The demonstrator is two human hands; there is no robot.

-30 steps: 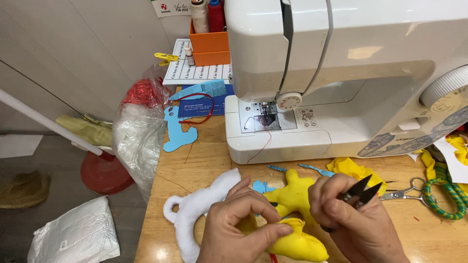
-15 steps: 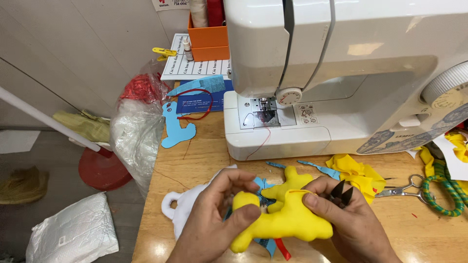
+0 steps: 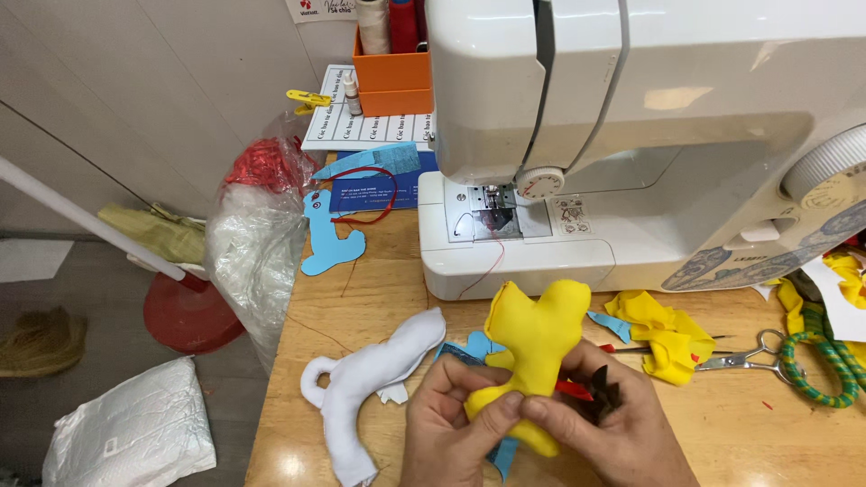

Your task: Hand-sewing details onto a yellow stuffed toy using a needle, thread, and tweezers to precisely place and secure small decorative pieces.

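Both my hands hold a yellow stuffed fabric shape [image 3: 532, 338] upright in front of the white sewing machine [image 3: 631, 135]. My left hand [image 3: 451, 428] pinches its lower part with thumb and fingers. My right hand [image 3: 600, 424] grips the same lower part and also keeps small black snips [image 3: 603, 397] tucked in its palm. A white fabric shape with a loop [image 3: 370, 383] lies on the wooden table [image 3: 361, 298] just left of my hands. Blue fabric scraps [image 3: 469, 347] lie under the yellow shape.
Crumpled yellow fabric [image 3: 663, 334] and silver scissors [image 3: 749, 356] lie to the right, with a green cord [image 3: 821, 361] beyond. A blue paper cutout [image 3: 327, 243], an orange box [image 3: 392, 68] with thread spools and a plastic bag [image 3: 257, 239] sit at the left.
The yellow shape has been turned from lying sideways to standing upright and raised towards the machine. My hands have shifted down to its lower end.
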